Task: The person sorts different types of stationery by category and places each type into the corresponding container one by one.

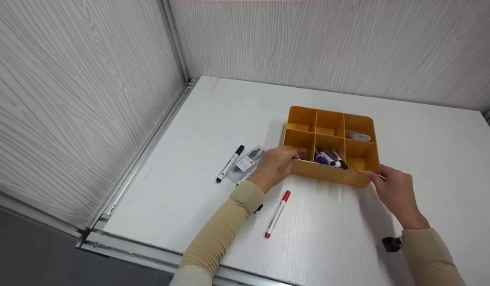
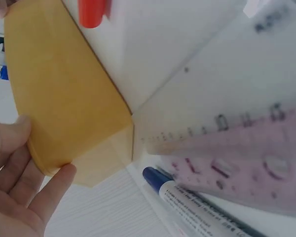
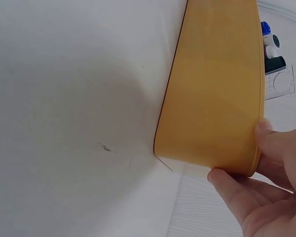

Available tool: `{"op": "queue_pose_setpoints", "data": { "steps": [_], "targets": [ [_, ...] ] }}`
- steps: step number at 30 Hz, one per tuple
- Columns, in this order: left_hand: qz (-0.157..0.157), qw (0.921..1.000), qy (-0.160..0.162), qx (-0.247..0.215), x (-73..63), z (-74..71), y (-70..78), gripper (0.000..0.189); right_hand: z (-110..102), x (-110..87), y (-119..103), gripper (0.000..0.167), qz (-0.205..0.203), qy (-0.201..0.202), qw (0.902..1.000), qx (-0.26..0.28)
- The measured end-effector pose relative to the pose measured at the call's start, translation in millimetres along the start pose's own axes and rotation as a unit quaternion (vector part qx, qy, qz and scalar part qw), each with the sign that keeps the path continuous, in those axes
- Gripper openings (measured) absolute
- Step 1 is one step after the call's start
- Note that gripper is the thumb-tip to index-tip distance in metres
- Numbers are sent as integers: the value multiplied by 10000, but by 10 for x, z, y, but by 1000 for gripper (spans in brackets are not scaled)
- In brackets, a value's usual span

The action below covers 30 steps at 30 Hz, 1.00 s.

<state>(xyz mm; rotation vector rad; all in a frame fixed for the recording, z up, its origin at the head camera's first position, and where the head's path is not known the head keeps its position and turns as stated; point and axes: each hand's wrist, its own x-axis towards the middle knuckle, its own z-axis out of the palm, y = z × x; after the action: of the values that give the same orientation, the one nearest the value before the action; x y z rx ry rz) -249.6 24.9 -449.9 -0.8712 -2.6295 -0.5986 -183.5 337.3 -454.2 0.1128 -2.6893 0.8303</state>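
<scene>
A yellow six-compartment organizer box stands on the white table, held at its two near corners. My left hand grips the near left corner, its thumb and fingers on either side of the wall in the left wrist view. At the near right corner, my right hand pinches the rim. Several markers lie in the near middle compartment, and a clear ruler shows beside them in the right wrist view. The far right compartment holds a clear plastic item.
Left of the box lie a black-capped marker, a clear case with a white label and another marker, partly hidden by my left hand in the head view. A red marker lies nearer me. Wood-grain panels border the table.
</scene>
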Motion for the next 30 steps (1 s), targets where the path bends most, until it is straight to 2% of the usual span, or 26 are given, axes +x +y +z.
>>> {"op": "queue_pose_setpoints", "data": {
  "steps": [5, 10, 13, 15, 18, 22, 28, 30],
  "targets": [
    [128, 9998, -96, 145, -55, -49, 54, 19, -11, -14, -4, 44, 174, -143, 9997, 9],
    [414, 9968, 141, 665, -146, -142, 133, 21, -10, -13, -10, 43, 149, -68, 9999, 40],
    [506, 9945, 207, 896, -239, -179, 170, 19, -10, -11, -17, 36, 108, 22, 9999, 41],
    [536, 9942, 135, 919, -329, -185, 189, 17, -8, -12, -23, 32, 105, 28, 9999, 40],
    [455, 9954, -201, 817, -509, -177, 221, 14, -2, -9, -34, 30, 144, -19, 9999, 47],
    [180, 9945, -633, 819, -727, -148, 268, 15, 4, -2, -40, 30, 142, -25, 9999, 73],
    [-315, 9850, -1409, 940, -887, -173, 372, 43, -8, -5, -46, 29, 98, 16, 9999, 109],
    [-519, 9812, -1632, 889, -912, -166, 399, 45, -8, -6, -44, 30, 103, 18, 9999, 125]
  ]
}}
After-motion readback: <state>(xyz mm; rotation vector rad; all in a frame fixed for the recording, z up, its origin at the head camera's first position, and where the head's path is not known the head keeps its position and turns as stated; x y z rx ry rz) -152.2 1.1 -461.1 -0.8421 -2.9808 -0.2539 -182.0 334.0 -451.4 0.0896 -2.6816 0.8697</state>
